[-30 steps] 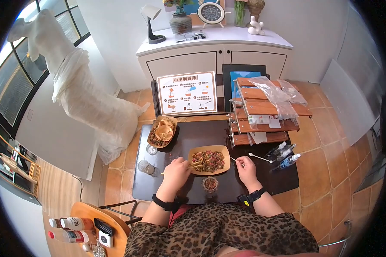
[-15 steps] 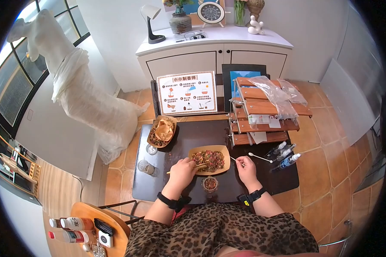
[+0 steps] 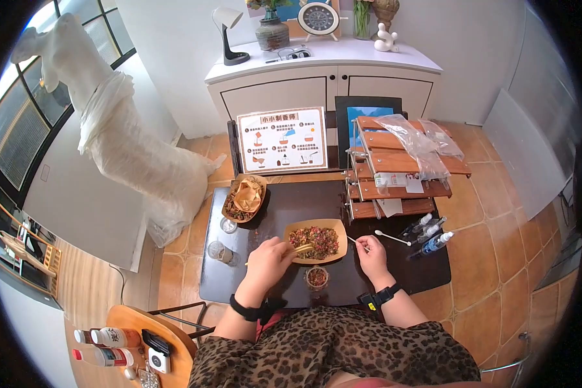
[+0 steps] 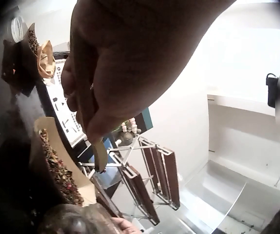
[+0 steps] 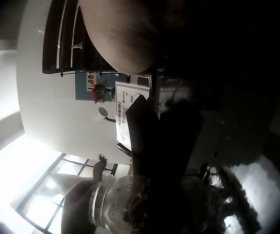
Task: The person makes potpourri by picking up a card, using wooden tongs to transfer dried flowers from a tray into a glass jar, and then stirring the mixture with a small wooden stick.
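My left hand [image 3: 269, 260] holds wooden tongs [image 3: 302, 248], palm down, at the left side of a brown paper tray [image 3: 290, 227]. The tongs' tips lie over dried flowers and herbs [image 3: 320, 242] in that tray. In the left wrist view, one flat tong tip [image 4: 101, 157] shows below the thumb. My right hand [image 3: 372, 257] is just right of the tray and pinches a thin pale stick [image 3: 351, 240] pointing toward it. Below the tray stands a small glass jar [image 3: 317, 278] with dried bits inside; this jar [image 5: 112, 204] also appears in the right wrist view.
At the back left is a second paper tray [image 3: 263, 183] with a crumpled brown paper bag [image 3: 247, 195]. Glass jars [image 3: 220, 253] stand near the table's left edge. To the right lie a white spoon [image 3: 393, 238] and several small bottles [image 3: 437, 243]. A wooden rack [image 3: 401, 187] stands behind them.
The tong tips, spread apart over the left of the dried flowers, have come together and moved slightly right. My left hand shifted right, then back left. My right hand has stayed in place.
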The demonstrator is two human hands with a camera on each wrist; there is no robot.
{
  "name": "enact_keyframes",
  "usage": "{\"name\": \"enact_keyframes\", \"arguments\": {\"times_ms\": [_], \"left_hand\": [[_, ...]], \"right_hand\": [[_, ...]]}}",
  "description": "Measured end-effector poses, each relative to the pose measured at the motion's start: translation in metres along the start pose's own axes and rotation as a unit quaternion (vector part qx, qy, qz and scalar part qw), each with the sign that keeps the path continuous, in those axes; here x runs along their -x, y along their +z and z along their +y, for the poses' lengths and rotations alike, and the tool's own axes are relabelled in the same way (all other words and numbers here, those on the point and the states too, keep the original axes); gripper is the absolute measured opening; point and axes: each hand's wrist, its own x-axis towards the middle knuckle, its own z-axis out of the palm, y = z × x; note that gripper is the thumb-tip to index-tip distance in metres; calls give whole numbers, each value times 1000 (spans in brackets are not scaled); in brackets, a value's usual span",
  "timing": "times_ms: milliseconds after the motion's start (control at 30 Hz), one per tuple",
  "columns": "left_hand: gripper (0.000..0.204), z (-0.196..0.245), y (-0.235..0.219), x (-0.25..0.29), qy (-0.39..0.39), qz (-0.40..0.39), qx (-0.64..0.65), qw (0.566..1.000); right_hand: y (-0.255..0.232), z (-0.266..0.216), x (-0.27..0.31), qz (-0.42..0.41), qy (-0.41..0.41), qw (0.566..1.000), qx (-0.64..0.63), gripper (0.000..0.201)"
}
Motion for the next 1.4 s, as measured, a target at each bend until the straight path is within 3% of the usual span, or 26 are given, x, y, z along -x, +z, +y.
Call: {"name": "enact_keyframes", "arguments": {"times_ms": [333,433,833,1133,1267,1400], "left_hand": [[13,14,-19,25,97,-87,37,991],[13,10,-11,29,91,-124,13,988],[16,15,-7,31,83,-132,-9,988],[18,12,-14,21,71,-64,7,995],[16,-8,-3,11,43,-13,-60,997],[15,-18,8,4,31,-22,-92,995]], "right_hand": [[0,-2,0,-2,0,1000,1,6],[0,-2,-1,0,-3,1000,-6,6],[1,1,0,-3,-2,1000,-2,6],[1,2,0,-2,-1,1000,-7,6],[0,0,0,-2,3,1000,-11,7],[0,0,0,0,-1,1000,-9,7]]}}
